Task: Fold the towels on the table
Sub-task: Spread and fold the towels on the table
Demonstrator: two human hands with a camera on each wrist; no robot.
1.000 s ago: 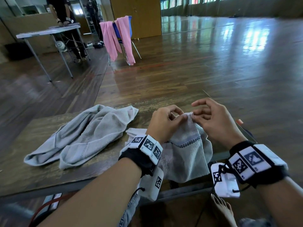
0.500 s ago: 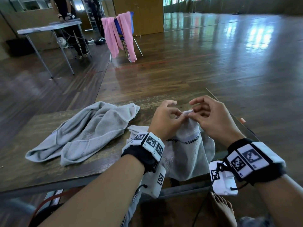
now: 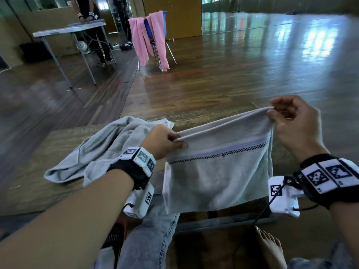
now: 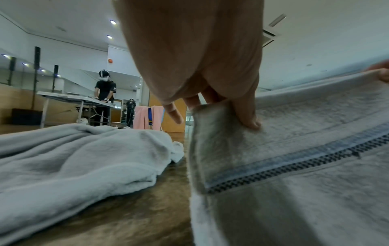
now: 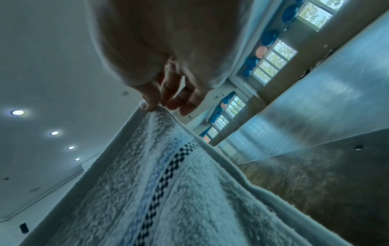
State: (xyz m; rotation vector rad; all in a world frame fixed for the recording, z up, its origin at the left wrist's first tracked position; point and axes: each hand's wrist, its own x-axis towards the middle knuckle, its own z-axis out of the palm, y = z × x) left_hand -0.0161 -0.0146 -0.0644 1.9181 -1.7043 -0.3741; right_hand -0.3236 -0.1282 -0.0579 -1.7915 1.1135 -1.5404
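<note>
With my left hand point(image 3: 162, 141) and right hand point(image 3: 291, 121) only pinching the striped towel point(image 3: 217, 171) by its top corners above the table point(image 3: 48, 152), a corner could slip, and the hanging cloth could sag crooked.

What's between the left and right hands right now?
The taut top edge of the striped towel, pinched by left hand and right hand; clearest in the head view.

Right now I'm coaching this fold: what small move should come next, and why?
Probably lower the striped towel flat onto the table: the left hand and right hand pinch its top corners, stretched apart, and it hangs over the near edge.
</note>
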